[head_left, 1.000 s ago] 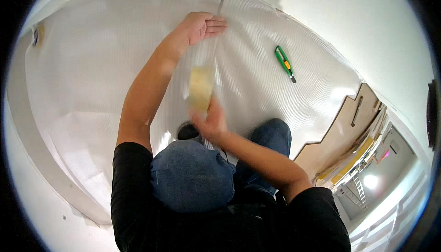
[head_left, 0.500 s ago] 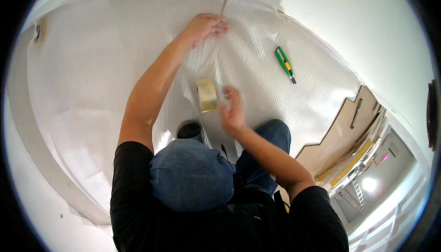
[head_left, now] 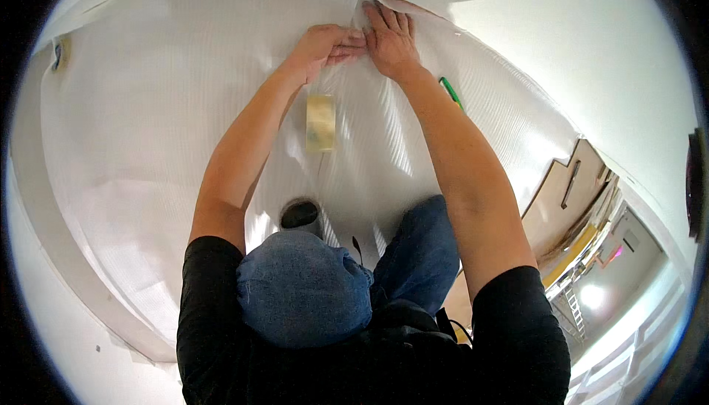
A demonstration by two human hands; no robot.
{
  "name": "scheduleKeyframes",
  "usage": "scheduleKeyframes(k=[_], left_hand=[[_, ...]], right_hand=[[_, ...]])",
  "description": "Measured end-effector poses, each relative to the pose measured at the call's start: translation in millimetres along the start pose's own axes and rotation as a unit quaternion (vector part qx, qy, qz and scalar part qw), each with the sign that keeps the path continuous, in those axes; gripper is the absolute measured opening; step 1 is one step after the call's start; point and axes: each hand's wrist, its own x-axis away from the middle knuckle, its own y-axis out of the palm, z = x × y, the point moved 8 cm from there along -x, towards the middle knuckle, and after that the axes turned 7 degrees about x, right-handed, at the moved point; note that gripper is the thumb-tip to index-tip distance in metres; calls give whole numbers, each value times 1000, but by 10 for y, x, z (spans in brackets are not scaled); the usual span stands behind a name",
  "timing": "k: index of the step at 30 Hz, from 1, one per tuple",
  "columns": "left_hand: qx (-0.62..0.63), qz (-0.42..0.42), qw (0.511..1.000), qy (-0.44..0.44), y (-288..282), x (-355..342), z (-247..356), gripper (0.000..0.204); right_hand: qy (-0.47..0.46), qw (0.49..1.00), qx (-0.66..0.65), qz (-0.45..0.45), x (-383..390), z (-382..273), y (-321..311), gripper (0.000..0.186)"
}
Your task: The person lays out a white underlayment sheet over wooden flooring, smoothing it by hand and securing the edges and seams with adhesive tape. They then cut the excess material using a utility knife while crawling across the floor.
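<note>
White ribbed foam underlay (head_left: 185, 110) covers the floor, with the edges of two sheets meeting beneath my hands near the far wall. My right hand (head_left: 393, 45) lies palm down on the right sheet, fingers stretched out. Beside it, my left hand (head_left: 325, 49) rests on the left sheet, its fingers extended toward the seam and nearly touching my right hand. I cannot make out anything held in either. A roll of clear yellowish tape (head_left: 320, 123) is on the underlay between my forearms. Past my right forearm shows part of a green utility knife (head_left: 450, 92); the forearm hides the rest.
White walls (head_left: 561, 43) border the floor at the far and right sides. Another tape roll (head_left: 62, 52) sits at the far left edge. Wood planks (head_left: 550, 191) with a dark bar (head_left: 571, 183) lie at right, with a ladder (head_left: 572, 313) beyond. My knees are close below.
My right hand has moved from beside the tape roll up to the seam and flattened there. The tape roll has shifted slightly away from me. My left hand has stayed in place.
</note>
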Motion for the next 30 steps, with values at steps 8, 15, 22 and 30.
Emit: scheduleKeyframes(k=[8,15,22,30], left_hand=[[-27,-34,999,12,61,2,21,36],[-37,10,999,-18,66,10,30,35],[-46,13,999,-8,89,28,38,37],[-34,-11,999,-20,94,-7,8,43]], right_hand=[[163,971,-106,142,379,460,-388,38],[495,850,-116,138,918,1864,-557,37],[482,863,-81,124,684,2123,-468,59],[514,844,-149,48,728,2610,-229,51]])
